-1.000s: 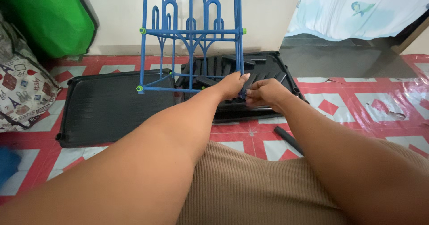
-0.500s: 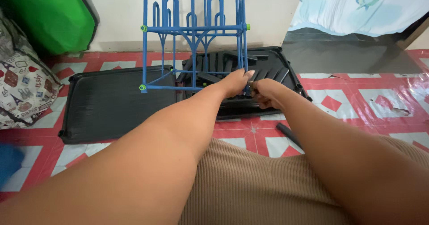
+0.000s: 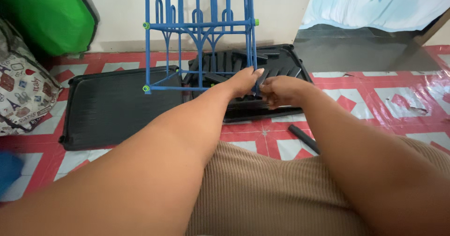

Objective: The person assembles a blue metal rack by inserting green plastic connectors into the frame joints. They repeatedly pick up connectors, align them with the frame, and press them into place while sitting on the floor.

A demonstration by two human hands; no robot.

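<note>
The blue rack frame (image 3: pixel 199 43) is pinched at its lower right post by both hands' (image 3: pixel 244 82) (image 3: pixel 280 89) closed grip; uneven force could tip it.

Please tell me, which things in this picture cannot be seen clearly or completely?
Head view only:
- Top of the blue rack: cut off by the upper edge.
- Rack's near right corner: hidden behind the left hand and right hand.
- Whatever the fingertips pinch: covered by both hands.
- Rear black tray: partly hidden by rack and hands.
- Blue object at the left edge: blurred, cut off.
</note>
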